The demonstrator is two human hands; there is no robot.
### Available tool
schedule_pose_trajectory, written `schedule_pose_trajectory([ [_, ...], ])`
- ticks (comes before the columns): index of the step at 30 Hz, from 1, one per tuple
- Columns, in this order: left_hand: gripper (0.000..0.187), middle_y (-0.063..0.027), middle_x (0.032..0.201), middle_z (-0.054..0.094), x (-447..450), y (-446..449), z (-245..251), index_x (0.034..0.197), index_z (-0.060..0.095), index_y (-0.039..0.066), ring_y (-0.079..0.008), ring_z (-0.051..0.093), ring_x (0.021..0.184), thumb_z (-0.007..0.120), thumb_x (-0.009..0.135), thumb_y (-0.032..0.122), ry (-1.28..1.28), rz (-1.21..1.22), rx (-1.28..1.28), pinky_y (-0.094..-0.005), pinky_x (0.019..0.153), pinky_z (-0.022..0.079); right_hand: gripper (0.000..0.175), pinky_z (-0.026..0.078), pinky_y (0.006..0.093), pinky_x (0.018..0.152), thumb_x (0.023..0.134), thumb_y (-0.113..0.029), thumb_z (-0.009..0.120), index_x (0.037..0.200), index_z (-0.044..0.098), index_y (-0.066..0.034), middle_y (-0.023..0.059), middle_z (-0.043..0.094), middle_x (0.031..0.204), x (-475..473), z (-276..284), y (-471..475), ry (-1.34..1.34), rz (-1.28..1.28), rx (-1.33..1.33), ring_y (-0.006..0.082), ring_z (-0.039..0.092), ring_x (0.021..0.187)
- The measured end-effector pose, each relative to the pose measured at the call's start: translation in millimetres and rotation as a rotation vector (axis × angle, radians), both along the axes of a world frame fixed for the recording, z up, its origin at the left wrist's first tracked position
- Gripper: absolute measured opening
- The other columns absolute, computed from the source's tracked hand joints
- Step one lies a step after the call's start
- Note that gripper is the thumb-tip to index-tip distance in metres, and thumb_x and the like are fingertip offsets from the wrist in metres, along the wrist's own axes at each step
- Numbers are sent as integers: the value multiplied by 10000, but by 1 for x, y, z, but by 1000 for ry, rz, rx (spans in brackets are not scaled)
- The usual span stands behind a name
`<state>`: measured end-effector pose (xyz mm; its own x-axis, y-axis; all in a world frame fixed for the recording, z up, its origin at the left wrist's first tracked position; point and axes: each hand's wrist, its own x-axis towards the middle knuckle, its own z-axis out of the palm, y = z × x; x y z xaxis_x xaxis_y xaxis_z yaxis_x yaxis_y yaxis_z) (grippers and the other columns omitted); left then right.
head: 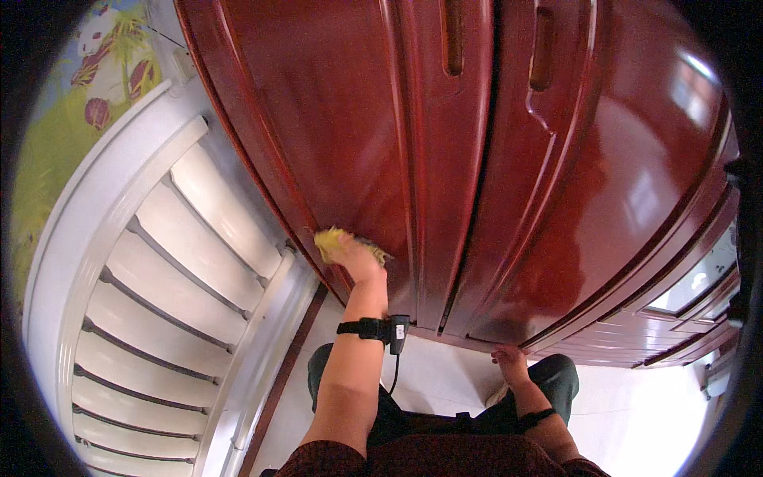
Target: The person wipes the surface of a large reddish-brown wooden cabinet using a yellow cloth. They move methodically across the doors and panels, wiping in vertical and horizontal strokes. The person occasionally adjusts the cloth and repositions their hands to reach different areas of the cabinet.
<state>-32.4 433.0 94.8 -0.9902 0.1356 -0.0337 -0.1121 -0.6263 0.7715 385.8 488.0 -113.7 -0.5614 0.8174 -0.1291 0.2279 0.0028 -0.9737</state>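
My left hand (356, 257) presses a yellow cloth (331, 243) against the lower part of a glossy red-brown wooden wardrobe door (334, 149), near its left edge. Motion blurs the hand and cloth a little. Low on the right, my right hand (511, 364) is at the wardrobe's bottom edge, its fingers curled. Whether they grip that edge or only rest by it cannot be made out. To the right of a dark gap stands a second door (620, 179), with light reflected in its shine. Both doors have recessed handle slots, the left one (453, 42) and the right one (541, 50).
A white column radiator (185, 250) runs close along the left, below a wall mural (101, 65) with a panda. Further right is wooden furniture with a glass panel (694, 283). Pale floor (620, 393) lies around my bent knees. A cable hangs from my left wrist strap (363, 329).
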Motion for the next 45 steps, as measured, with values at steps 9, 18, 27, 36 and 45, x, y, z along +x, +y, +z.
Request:
schedule_pose_trajectory([
  [9,763,-312,1603,46,32,7,234,1591,119,198,-540,38,1466,471,965,455,1109,511,-697,-785,1060,125,153,564,319,770,977,-72,589,1093,649,7,69,676,934,14,-2,-4,13,-1,82,163,653,819],
  [18,658,-279,1603,139,73,26,289,1546,302,198,-534,81,1468,511,950,381,1496,584,-724,-817,1025,129,199,562,323,777,973,-49,544,1122,645,35,87,688,926,6,18,-4,-97,27,67,173,669,854],
  [27,660,-384,1561,34,96,17,-19,1463,363,66,-606,90,1426,620,909,316,1544,296,-855,-792,1045,101,242,556,314,802,971,-31,528,1170,629,62,107,685,962,8,29,-14,-139,61,141,176,663,883],
  [36,800,-402,1554,-84,173,32,-93,1553,-51,-15,-561,-13,1455,381,1005,377,822,108,-737,-661,1151,49,250,543,352,812,928,-103,615,1159,666,-20,150,709,999,16,32,-15,-198,14,152,251,689,895],
  [45,604,-280,1609,155,161,45,172,1519,352,61,-522,74,1478,440,985,330,1565,298,-666,-730,1099,19,248,546,314,793,966,-124,592,1178,657,-12,111,726,946,23,35,-17,-147,3,313,175,689,859],
])
